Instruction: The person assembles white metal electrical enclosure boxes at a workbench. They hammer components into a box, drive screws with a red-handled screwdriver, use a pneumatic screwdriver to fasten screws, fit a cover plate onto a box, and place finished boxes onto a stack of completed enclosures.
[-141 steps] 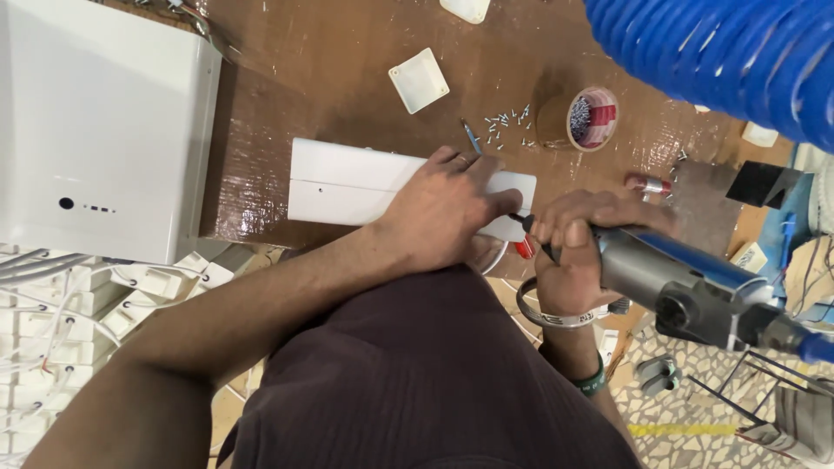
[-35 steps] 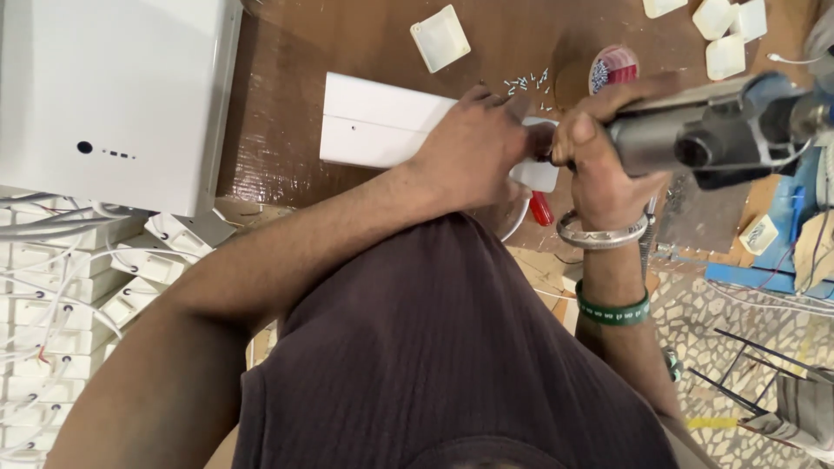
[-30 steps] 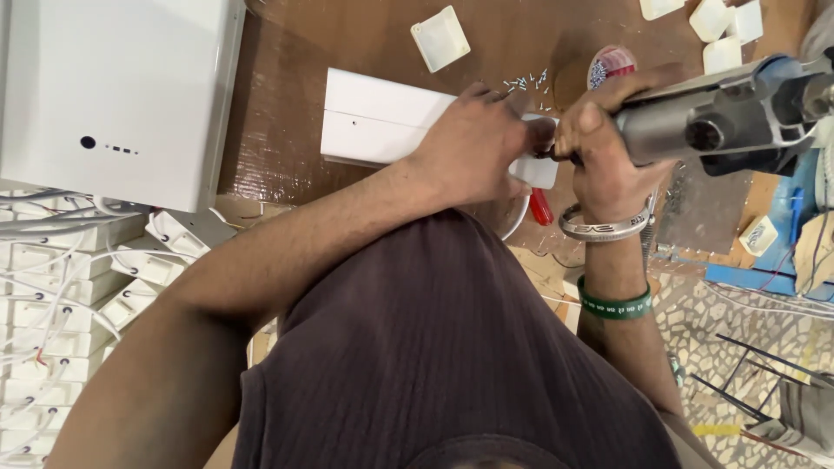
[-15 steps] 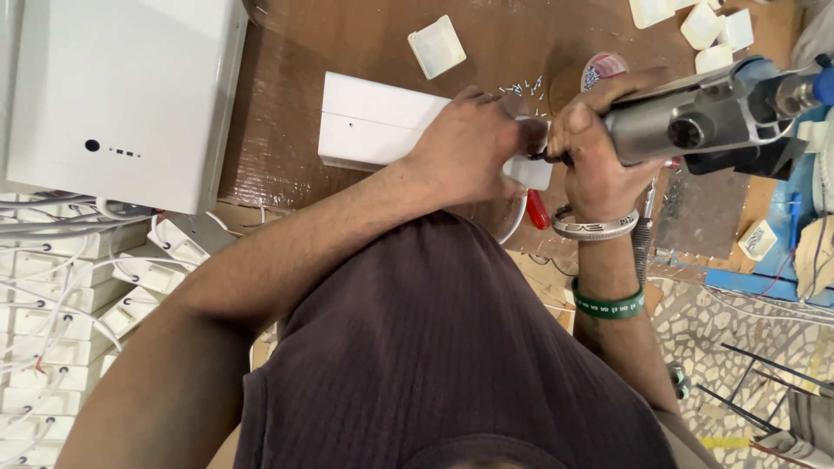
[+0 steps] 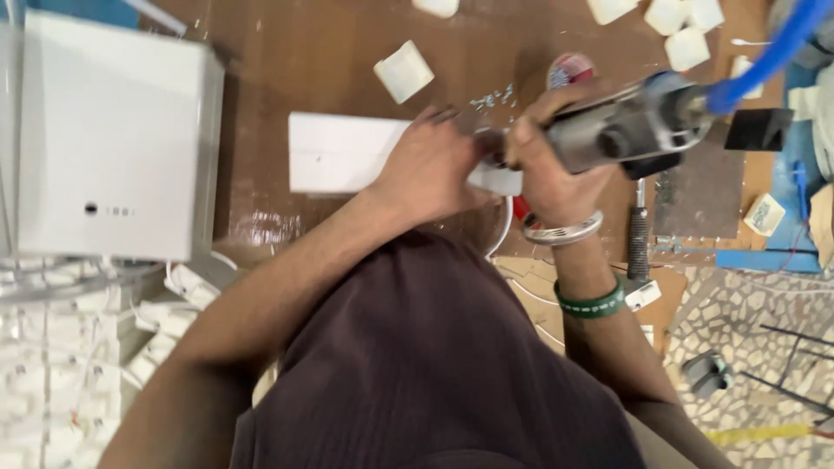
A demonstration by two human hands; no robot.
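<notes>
A long white plastic panel [image 5: 334, 152] lies on the brown table [image 5: 287, 52]. My left hand [image 5: 430, 169] presses down on the panel's right part, fingers spread over it. My right hand [image 5: 543, 165] is wrapped around a grey pneumatic screwdriver [image 5: 634, 130] with a blue coiled hose [image 5: 769, 52] at its rear. The tool's tip points at the panel's right end, between my two hands, and is hidden by my fingers. A few small screws [image 5: 495, 95] lie just beyond the panel.
A large white box unit [image 5: 109, 143] sits at the left. Small white square parts [image 5: 404, 71] and several more [image 5: 669, 17] lie at the far side, with a small round tin [image 5: 569, 68]. A dark plate [image 5: 708, 187] and a metal-handled tool [image 5: 638, 239] lie right.
The view has shifted slightly. My right hand has swung the screwdriver from pointing left low by the table edge up to the panel's right end, and both hands stay there.
</notes>
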